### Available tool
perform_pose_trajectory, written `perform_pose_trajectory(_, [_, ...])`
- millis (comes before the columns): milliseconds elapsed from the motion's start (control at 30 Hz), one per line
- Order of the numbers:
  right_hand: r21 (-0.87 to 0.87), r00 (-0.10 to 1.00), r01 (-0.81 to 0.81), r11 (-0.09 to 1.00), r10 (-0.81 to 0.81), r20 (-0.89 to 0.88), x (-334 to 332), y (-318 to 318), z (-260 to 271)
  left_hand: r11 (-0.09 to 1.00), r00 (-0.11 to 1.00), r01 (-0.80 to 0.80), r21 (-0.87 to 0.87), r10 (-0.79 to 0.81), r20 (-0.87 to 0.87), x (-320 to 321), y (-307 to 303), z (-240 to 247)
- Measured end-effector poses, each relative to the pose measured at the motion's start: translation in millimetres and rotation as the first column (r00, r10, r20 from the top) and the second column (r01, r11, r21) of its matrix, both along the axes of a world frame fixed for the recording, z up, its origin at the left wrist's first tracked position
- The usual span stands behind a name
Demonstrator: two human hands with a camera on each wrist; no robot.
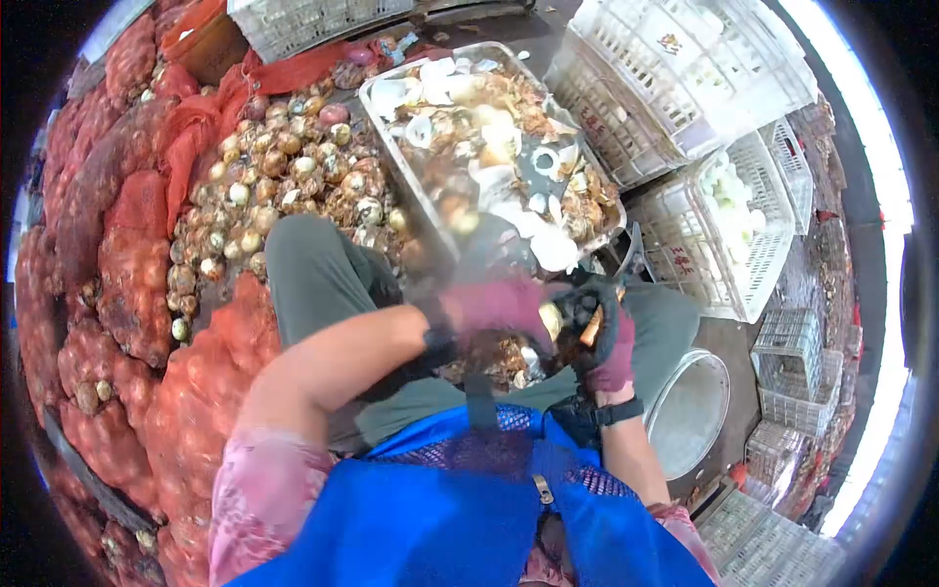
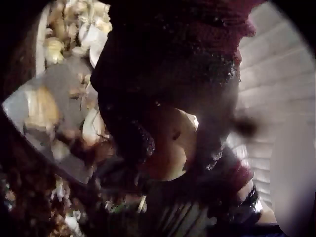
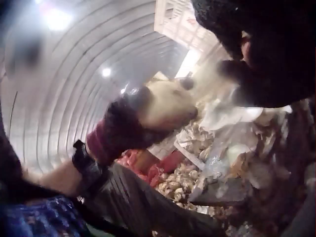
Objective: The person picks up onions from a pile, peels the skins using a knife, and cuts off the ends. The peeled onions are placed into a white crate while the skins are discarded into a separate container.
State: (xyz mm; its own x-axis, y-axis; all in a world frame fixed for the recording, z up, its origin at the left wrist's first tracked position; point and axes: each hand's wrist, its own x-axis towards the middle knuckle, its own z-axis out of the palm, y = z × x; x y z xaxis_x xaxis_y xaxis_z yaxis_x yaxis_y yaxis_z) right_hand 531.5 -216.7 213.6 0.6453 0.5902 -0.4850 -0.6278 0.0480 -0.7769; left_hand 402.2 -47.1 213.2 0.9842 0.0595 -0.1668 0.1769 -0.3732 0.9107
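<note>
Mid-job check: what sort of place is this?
Probably a wholesale produce market or onion-peeling workshop: red mesh sacks of onions, a loose onion pile, a tray of peelings, and stacked white plastic crates.

Left hand [image 2: 163, 84] in dark glove, very close, fingers curled round pale peeled onion [image 2: 180, 143]. Tray [image 2: 17, 106] of onion skins beside it. White slatted crate [image 2: 279, 74] behind.
</note>
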Motion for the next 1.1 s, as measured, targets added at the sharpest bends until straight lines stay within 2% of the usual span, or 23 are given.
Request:
perform_pose_trajectory(33, [-0.167,0.919,-0.083,0.982,0.141,0.369,-1.3,-6.0,-2.1,1.000,1.000,0.006,0.001,-0.006,0.004,8.3,3.1,-20.1])
perform_pose_trajectory(67, [-0.355,0.694,-0.088,0.931,0.313,0.648,-4.0,-12.1,-2.9,0.989,0.998,0.029,-0.146,-0.021,0.056,17.1,8.2,-40.0])
perform_pose_trajectory(100, [-0.315,0.825,-0.081,0.946,0.241,0.511,-13.8,-9.5,12.6,0.955,0.994,0.062,-0.290,-0.032,0.107,26.6,16.4,-50.0])
perform_pose_trajectory(133, [-0.321,0.830,-0.066,0.945,0.230,0.508,-16.7,-8.1,21.6,0.989,0.999,-0.034,-0.147,0.037,0.014,34.2,37.3,-31.1])
perform_pose_trajectory(167, [-0.249,0.937,-0.027,0.968,0.112,0.332,-18.5,-7.0,29.1,0.988,0.988,0.142,0.053,-0.145,0.057,47.1,58.3,-34.4])
perform_pose_trajectory(200, [-0.181,0.992,0.025,0.983,-0.001,0.127,-21.4,-4.8,30.1,0.954,0.987,0.052,0.297,-0.095,0.131,52.0,75.5,-36.6])
perform_pose_trajectory(233, [-0.258,0.976,0.067,0.964,-0.009,0.219,-22.8,1.0,27.6,0.950,0.992,-0.112,-0.291,0.123,0.021,66.2,107.5,-31.3])
perform_pose_trajectory(267, [-0.257,0.976,0.074,0.964,-0.017,0.217,-20.8,2.0,19.5,0.793,0.894,-0.431,-0.431,0.311,-0.321,73.3,127.6,4.3])
perform_pose_trajectory(300, [-0.222,0.985,0.117,0.968,-0.084,0.154,-15.8,2.0,6.3,0.856,0.939,-0.342,-0.388,0.300,-0.167,91.7,165.6,-27.0])
perform_pose_trajectory(333, [-0.193,0.984,0.169,0.967,-0.154,0.090,-11.9,0.5,-0.3,0.812,0.920,-0.392,-0.433,0.340,-0.195,79.1,164.5,25.8])
perform_pose_trajectory(367, [-0.235,0.979,0.163,0.958,-0.128,0.157,-16.2,6.1,9.0,0.642,0.877,-0.475,-0.602,0.406,-0.259,85.2,192.9,11.6])
perform_pose_trajectory(400, [-0.244,0.976,0.184,0.952,-0.147,0.161,-18.1,3.3,9.5,0.292,0.811,-0.499,-0.816,0.490,-0.320,90.3,194.2,23.6])
perform_pose_trajectory(433, [-0.288,0.978,0.095,0.953,-0.036,0.203,-18.8,-0.1,10.2,0.459,0.811,-0.538,-0.707,0.511,-0.286,99.9,231.9,-5.6])
perform_pose_trajectory(533, [-0.360,0.974,0.037,0.932,0.047,0.222,-21.1,2.2,12.1,0.353,0.606,-0.659,-0.664,0.772,-0.190,107.3,261.4,-32.3])
perform_pose_trajectory(600, [-0.392,0.986,0.050,0.918,0.017,0.165,-24.6,4.3,12.6,0.453,0.641,-0.732,-0.508,0.711,-0.289,106.3,259.6,-24.9])
perform_pose_trajectory(633, [-0.329,0.891,0.061,0.942,0.097,0.443,-27.5,0.8,-4.8,0.472,0.633,-0.747,-0.469,0.719,-0.286,110.7,267.3,-33.2])
perform_pose_trajectory(733, [-0.385,0.965,-0.027,0.922,0.124,0.230,-23.4,0.7,6.6,0.516,0.680,-0.706,-0.486,0.685,-0.260,99.0,244.6,0.1])
perform_pose_trajectory(767, [-0.374,0.966,-0.032,0.927,0.125,0.225,-23.8,3.6,5.2,0.527,0.733,-0.567,-0.633,0.674,-0.095,79.3,214.1,34.9])
perform_pose_trajectory(800, [-0.358,0.965,-0.039,0.933,0.128,0.228,-25.1,5.7,2.8,0.618,0.762,-0.551,-0.562,0.647,-0.036,82.2,207.5,47.5])
perform_pose_trajectory(900, [-0.364,0.959,-0.058,0.930,0.153,0.238,-21.6,1.7,-10.0,0.929,0.933,-0.359,0.086,0.360,0.005,53.9,152.7,87.9])
perform_pose_trajectory(1000, [-0.436,0.946,-0.168,0.884,0.269,0.181,-29.4,13.1,27.3,0.837,0.974,-0.116,0.534,0.202,-0.105,9.0,93.6,78.3])
perform_pose_trajectory(1067, [-0.501,0.563,-0.054,0.864,0.441,0.699,-44.3,10.4,25.4,0.849,0.941,-0.190,0.493,0.301,-0.156,-8.7,78.4,40.0])
perform_pose_trajectory(1100, [-0.515,0.784,-0.207,0.832,0.456,0.421,-48.9,14.2,35.4,0.850,0.896,-0.275,0.450,0.396,-0.202,-15.7,73.4,24.5])
